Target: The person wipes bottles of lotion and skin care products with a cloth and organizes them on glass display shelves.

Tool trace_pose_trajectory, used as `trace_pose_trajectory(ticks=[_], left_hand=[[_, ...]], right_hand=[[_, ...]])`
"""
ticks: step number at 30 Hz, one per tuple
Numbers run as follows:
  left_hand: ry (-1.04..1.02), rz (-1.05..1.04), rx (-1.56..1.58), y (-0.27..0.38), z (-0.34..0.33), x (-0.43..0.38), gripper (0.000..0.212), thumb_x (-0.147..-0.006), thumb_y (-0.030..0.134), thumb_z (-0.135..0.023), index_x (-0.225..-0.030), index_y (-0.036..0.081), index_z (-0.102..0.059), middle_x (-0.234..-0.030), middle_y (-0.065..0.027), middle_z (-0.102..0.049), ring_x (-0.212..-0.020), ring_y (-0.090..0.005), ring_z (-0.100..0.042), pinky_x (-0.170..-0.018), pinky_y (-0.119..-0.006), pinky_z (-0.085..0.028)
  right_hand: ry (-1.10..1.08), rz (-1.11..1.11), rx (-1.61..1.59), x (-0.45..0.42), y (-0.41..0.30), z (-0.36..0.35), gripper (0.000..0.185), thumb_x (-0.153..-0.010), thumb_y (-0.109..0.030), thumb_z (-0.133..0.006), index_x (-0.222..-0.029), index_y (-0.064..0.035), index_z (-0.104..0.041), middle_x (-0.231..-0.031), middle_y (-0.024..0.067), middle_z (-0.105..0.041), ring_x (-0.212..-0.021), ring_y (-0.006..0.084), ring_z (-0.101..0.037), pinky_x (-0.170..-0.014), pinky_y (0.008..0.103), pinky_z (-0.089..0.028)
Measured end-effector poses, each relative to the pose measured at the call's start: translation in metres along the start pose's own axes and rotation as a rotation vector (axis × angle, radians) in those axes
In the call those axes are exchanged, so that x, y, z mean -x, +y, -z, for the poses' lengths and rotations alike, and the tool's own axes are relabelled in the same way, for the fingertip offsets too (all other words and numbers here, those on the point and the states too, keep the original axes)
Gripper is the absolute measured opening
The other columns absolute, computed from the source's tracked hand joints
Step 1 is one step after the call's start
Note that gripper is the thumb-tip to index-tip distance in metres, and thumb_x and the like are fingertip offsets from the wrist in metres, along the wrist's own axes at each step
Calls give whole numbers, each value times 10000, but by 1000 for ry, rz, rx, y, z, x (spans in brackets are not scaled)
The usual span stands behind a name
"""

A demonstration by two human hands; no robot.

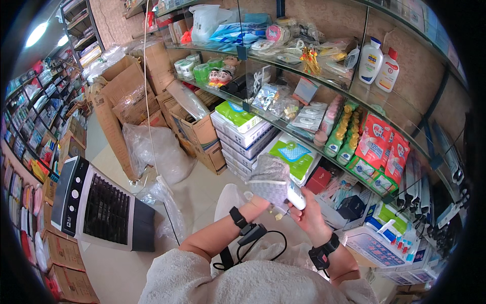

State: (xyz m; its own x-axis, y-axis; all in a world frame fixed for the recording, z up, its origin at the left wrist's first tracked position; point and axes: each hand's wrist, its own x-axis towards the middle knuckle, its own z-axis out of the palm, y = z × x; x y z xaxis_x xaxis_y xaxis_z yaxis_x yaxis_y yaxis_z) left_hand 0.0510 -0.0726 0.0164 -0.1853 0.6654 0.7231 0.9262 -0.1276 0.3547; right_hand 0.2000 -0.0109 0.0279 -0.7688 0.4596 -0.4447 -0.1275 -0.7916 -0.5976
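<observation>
In front of my body, my right hand point(308, 213) holds a white bottle point(296, 196) by its lower end. A grey cloth point(269, 176) lies against the bottle's far side and covers much of it. My left hand point(260, 205) is mostly hidden by the cloth; only the wrist and the base of the hand show, so its fingers cannot be seen. Black straps with small devices sit on both wrists, and a black cable point(283, 243) loops between my forearms. Just beyond the cloth lie green and white packs point(292, 155) under the glass shelf.
Glass shelves point(379, 102) with bottles, bags and small goods curve ahead and right. Stacked white packs point(243, 140) and open cardboard boxes point(197, 129) stand ahead on the left. An air cooler point(106, 209) is at left, near a plastic bag point(159, 152) on the floor.
</observation>
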Motion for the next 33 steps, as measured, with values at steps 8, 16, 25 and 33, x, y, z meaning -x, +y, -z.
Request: trace_pose_trajectory(ticks=[8,16,25,33], left_hand=[[-40,722,832,-5,-21,23,243,-903,227,-416,-1050,52,-498,-949,-51,-564,-843,-146,-552,-649,-299,-487],[-392,574,765,-13,6,13,235,-889,233,-432,-1017,54,-515,-896,-77,-577,-781,-179,-568,-600,-311,-490],[-841,787,1407,11,9,-4,228,-873,241,-450,-979,56,-533,-837,-106,-591,-712,-216,-586,-546,-324,-494],[-280,240,224,-3,-6,7,318,-764,280,-565,-980,50,-531,-995,-130,-546,-971,-289,-501,-837,-363,-394]], right_hand=[[79,526,734,-12,38,-8,371,-896,-330,-413,-1101,-21,-417,-840,124,-556,-558,185,-579,-454,286,-447],[-103,429,756,-3,27,0,470,-919,-398,-320,-1100,24,-416,-755,141,-555,-446,182,-544,-379,260,-421],[28,272,678,-16,23,9,489,-918,-442,-281,-985,4,-469,-678,109,-558,-499,169,-545,-415,270,-454],[-59,846,1226,-11,38,2,375,-908,-242,-418,-1149,44,-388,-920,165,-540,-814,175,-576,-608,286,-484]])
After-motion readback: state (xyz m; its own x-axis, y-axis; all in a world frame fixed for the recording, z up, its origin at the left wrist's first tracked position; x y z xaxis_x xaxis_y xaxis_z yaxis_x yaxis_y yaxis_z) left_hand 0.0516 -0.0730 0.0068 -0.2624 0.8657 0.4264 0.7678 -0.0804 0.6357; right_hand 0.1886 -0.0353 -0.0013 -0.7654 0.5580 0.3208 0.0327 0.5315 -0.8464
